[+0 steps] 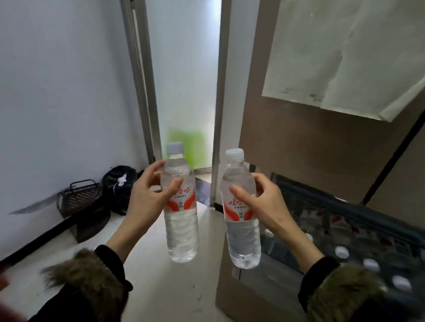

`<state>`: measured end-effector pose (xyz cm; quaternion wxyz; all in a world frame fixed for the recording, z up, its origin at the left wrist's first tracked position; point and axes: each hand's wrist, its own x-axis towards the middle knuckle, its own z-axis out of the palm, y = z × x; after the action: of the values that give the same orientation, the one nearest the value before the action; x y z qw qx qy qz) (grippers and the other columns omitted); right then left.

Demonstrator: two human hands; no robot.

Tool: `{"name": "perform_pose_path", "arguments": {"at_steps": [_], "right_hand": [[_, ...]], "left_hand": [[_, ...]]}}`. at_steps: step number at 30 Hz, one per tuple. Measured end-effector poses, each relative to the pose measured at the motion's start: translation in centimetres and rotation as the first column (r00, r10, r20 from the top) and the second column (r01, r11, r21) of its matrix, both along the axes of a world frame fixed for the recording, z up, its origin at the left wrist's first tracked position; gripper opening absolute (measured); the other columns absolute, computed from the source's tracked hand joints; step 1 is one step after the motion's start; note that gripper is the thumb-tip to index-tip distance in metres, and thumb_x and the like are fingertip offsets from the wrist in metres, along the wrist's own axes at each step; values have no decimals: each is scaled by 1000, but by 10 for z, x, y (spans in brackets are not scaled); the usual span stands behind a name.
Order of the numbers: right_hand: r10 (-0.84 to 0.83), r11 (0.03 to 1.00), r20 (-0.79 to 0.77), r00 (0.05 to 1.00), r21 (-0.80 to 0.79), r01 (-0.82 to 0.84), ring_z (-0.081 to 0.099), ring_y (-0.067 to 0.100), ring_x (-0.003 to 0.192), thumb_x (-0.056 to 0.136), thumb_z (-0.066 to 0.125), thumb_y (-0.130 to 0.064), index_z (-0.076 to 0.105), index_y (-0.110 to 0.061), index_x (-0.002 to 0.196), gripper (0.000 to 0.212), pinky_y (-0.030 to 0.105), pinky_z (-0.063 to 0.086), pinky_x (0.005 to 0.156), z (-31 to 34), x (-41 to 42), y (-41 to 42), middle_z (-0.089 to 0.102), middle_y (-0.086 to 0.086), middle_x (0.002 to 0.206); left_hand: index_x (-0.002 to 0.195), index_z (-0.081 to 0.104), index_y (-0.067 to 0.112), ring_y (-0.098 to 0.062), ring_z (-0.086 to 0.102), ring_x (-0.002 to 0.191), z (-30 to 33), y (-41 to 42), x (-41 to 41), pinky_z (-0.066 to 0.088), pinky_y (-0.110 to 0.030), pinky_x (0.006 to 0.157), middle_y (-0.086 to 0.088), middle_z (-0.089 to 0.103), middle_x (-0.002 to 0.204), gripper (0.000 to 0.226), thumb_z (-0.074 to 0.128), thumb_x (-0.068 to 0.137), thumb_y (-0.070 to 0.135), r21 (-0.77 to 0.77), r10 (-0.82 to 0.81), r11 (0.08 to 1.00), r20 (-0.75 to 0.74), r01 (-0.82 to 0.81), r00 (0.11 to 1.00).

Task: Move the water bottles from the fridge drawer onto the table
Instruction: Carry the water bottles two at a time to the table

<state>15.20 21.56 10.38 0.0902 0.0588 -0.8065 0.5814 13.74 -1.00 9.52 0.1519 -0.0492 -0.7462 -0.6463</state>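
I hold two clear water bottles with white caps and red-and-white labels, both upright in front of me. My left hand [146,197] grips the left bottle [180,222] around its upper half. The right bottle [243,235] sits in my right hand [265,204], held the same way. To the right, the brown fridge's drawer [365,216] stands pulled open, with several more capped bottles [370,264] standing inside. No table is in view.
The brown fridge front [304,152] carries a taped paper sheet [345,57]. A frosted glass door [185,86] stands straight ahead. A wire basket [79,196] and a black bag [119,183] sit on the pale floor by the left wall.
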Motion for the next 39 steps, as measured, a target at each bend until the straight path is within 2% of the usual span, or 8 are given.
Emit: {"name": "perform_pose_path", "arguments": {"at_steps": [2,7,12,16,24,28,32,39], "right_hand": [[73,997,3,997,10,-73,63,5,85,68,71,-48,51,-36,93,34,19,52,67,-1,-6,-32,61,-14,94],[247,967,14,969,67,-248,63,10,90,70,75,-44,55,-29,99,39,32,55,79,-4,-16,-135,64,-9,97],[401,911,40,915,83,-403,62,14,91,70,75,-41,57,-17,106,46,29,53,79,-9,-11,-261,64,-1,102],[524,849,64,849,40,-527,61,8,86,73,73,-35,56,-19,103,38,18,49,68,-13,2,-371,62,-6,95],[702,701,91,706,82,-708,63,9,92,66,78,-39,57,-22,103,46,28,54,80,-38,23,-549,65,-5,100],[764,624,101,638,139,-769,61,11,96,66,77,-41,56,-17,114,58,29,53,83,-45,25,-623,64,-3,105],[797,580,94,597,161,-799,60,12,95,70,76,-38,56,-16,114,54,29,51,84,-54,21,-689,62,-3,104],[835,516,94,543,214,-830,55,1,87,70,74,-43,53,-20,116,55,12,42,67,-74,-15,-808,57,-11,100]], "left_hand": [[114,57,26,-17,67,89,-3,-33,12,56,-38,75,0,68,100,46,75,73,31,-20,71,997,4,-71,997],[117,52,30,-12,65,93,-10,-125,52,55,-34,76,9,63,102,44,69,76,27,-32,264,964,19,-263,964],[115,49,32,1,60,89,-16,-230,98,50,-12,64,18,58,100,43,69,77,26,-103,435,896,4,-432,900],[113,48,35,-2,59,92,-25,-328,137,51,-20,71,18,58,102,47,73,73,31,-160,533,839,43,-520,845],[111,45,38,1,57,95,-41,-475,200,49,-15,69,22,54,102,54,77,69,29,-255,707,696,79,-671,703],[113,44,34,-1,55,96,-48,-530,218,48,-16,73,21,52,102,56,78,69,29,-242,777,627,119,-740,619],[116,45,29,-4,54,98,-58,-581,224,45,-12,72,13,53,108,57,77,69,24,-243,829,559,148,-793,539],[124,42,26,-7,54,99,-76,-687,207,48,-21,79,9,53,112,66,77,69,27,-308,877,478,214,-823,430]]}}
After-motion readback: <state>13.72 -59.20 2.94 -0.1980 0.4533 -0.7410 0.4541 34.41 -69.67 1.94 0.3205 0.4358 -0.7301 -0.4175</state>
